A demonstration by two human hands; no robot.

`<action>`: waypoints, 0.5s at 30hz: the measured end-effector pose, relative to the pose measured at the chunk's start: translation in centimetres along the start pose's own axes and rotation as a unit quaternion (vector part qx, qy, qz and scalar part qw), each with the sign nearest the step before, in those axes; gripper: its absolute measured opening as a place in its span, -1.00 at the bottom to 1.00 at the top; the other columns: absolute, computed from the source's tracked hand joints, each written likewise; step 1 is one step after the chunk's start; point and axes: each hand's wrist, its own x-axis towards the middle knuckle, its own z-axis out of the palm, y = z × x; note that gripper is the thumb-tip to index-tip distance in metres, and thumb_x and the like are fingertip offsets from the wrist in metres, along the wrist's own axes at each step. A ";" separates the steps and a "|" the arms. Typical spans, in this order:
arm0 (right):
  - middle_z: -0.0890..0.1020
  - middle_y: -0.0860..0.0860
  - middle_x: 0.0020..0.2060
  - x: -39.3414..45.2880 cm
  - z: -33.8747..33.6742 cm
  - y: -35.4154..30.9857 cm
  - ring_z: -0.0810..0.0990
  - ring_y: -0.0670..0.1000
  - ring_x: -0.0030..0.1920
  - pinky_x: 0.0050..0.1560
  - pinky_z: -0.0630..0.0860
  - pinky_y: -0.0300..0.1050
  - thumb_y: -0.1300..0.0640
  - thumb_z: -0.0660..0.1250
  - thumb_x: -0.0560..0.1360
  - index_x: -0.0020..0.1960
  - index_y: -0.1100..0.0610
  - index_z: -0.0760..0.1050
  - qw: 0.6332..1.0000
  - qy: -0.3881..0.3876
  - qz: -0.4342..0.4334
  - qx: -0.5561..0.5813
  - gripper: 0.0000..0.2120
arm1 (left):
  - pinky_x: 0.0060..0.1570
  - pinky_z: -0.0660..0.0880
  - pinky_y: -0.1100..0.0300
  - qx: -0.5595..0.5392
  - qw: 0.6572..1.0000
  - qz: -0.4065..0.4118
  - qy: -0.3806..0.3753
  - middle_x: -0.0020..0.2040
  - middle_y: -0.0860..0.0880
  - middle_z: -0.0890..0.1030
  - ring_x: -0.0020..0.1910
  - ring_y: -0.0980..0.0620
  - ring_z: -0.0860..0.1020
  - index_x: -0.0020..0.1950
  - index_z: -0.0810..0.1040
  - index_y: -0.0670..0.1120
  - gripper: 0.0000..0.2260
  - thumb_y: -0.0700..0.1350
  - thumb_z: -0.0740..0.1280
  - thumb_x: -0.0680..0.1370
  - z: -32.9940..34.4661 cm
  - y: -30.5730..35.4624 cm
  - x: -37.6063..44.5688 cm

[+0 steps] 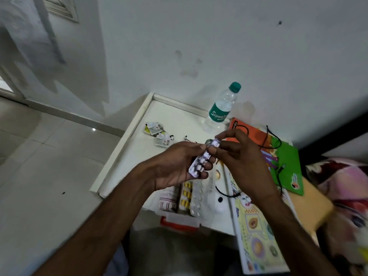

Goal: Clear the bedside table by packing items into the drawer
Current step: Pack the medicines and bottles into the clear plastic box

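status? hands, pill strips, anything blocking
Both hands up over the table: left hand and right hand share one silver blister strip. More strips and water bottle not packed yet. Nothing blocking.

Both forearms come into view bare from the near edge, with no sleeve, watch, bracelet or ring visible on either. The left hand and right hand are bare, ungloved, with slim fingers and short nails.

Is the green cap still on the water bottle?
Yes, the water bottle stands upright near the wall with its green cap closed on top.
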 end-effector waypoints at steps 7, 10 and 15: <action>0.65 -0.20 0.07 -4.3 0.8 3.3 0.60 -0.31 0.05 0.06 0.48 -0.46 0.17 0.36 0.56 0.32 0.00 0.55 0.994 0.041 -0.005 -0.103 -0.66 | -0.27 0.56 0.26 0.031 0.996 0.025 0.086 -0.20 -0.08 0.56 -0.28 0.08 0.55 0.00 0.56 -0.19 -0.80 -0.09 0.21 0.64 1.4 -4.5 -0.2; 0.69 -0.16 0.04 -4.0 1.0 3.8 0.61 -0.33 0.03 0.05 0.46 -0.46 0.20 0.37 0.55 0.19 0.07 0.63 0.997 0.023 0.007 -0.067 -0.77 | -0.37 0.52 0.25 0.106 0.980 0.052 0.159 -0.24 -0.08 0.55 -0.35 0.07 0.51 -0.01 0.56 -0.18 -0.75 -0.06 0.17 0.66 1.9 -5.0 -0.4; 0.72 0.02 -0.13 -3.2 1.2 4.4 0.67 -0.13 -0.15 -0.15 0.50 -0.41 0.23 0.43 0.49 -0.01 0.14 0.62 0.997 0.042 0.050 0.034 -0.91 | -0.40 0.47 0.23 0.165 0.961 0.035 0.218 -0.23 -0.16 0.60 -0.40 0.03 0.51 0.09 0.58 -0.22 -0.68 -0.06 0.10 0.68 2.6 -4.2 0.0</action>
